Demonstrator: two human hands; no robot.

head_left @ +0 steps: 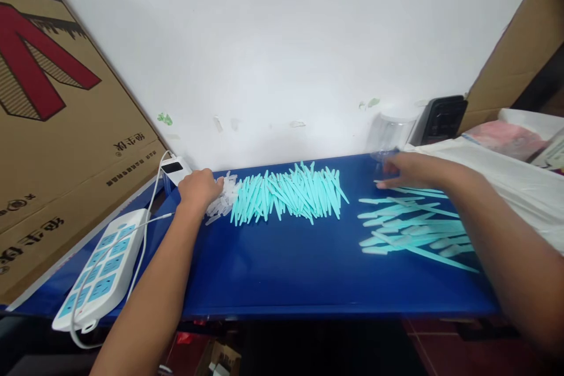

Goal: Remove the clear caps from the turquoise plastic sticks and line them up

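My left hand [199,188] is at the left end of the blue table [273,270], fingers curled under and hidden, thumb pointing right. Whatever it holds, if anything, is out of sight. Touching or just beside its thumb is a small heap of clear plastic pieces [224,195]. A long row of turquoise plastic sticks [286,194], tapered at the ends, adjoins that heap. On the right, my right hand [399,170] hovers over the far edge of a looser spread of turquoise sticks [409,226]. Slightly blurred, its thumb and fingers look apart, with nothing clear between them.
A white power strip [99,270] with cables lies at the left, beside a large cardboard box [66,129]. Near my left hand stands a white device with a dark display [174,167]. A clear plastic container [394,129] and white sheeting [489,167] are at the right, before the white wall.
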